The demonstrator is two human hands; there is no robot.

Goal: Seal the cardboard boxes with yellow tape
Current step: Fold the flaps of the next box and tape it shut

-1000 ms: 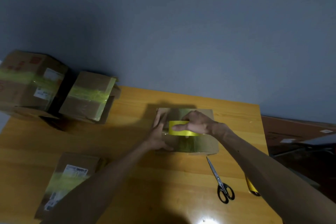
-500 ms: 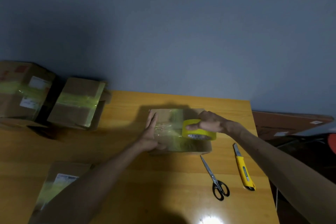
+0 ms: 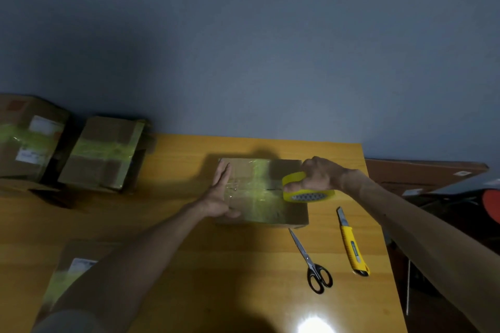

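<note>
A small cardboard box (image 3: 281,211) lies on the wooden table (image 3: 243,265), a strip of yellow tape running across its top. My left hand (image 3: 220,194) presses flat on the box's left side, fingers straight. My right hand (image 3: 318,174) grips the yellow tape roll (image 3: 308,190) over the box's right edge, with tape stretched from the roll back over the top.
Scissors (image 3: 311,265) and a yellow utility knife (image 3: 351,246) lie right of the box near the table's right edge. Two taped boxes (image 3: 105,154) (image 3: 27,138) stand at the far left. Another taped box (image 3: 73,270) sits near left, partly behind my arm.
My right hand has pulled the tape roll rightward from the box's middle to its right edge, laying tape across the top. My left hand stayed pressed on the box.
</note>
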